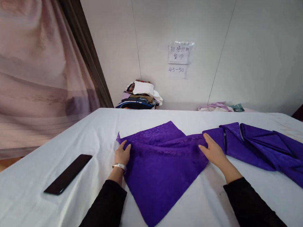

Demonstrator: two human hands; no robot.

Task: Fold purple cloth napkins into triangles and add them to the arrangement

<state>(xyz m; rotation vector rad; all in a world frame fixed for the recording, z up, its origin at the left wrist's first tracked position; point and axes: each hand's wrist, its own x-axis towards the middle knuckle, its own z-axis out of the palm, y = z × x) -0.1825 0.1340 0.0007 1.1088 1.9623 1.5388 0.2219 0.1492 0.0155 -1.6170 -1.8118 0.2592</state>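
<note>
A purple patterned cloth [162, 171] lies partly folded on the white-covered table, with one corner pointing toward me and another pointing away. At its left corner my left hand [122, 155], with a silver bracelet at the wrist, pinches the fabric between thumb and fingers. My right hand [212, 150] is at the right corner, its thumb and fingers closed on the cloth's edge. A raised fold runs between the two hands. More purple cloths [265, 146] lie folded to the right, close beside my right hand.
A black phone-like slab [68, 174] lies left on the white tabletop [99, 137]. Piled fabrics [141, 96] and pinkish cloths [215, 106] show beyond the far edge. A paper sign [179, 59] hangs on the wall; a pink curtain [31, 64] hangs left.
</note>
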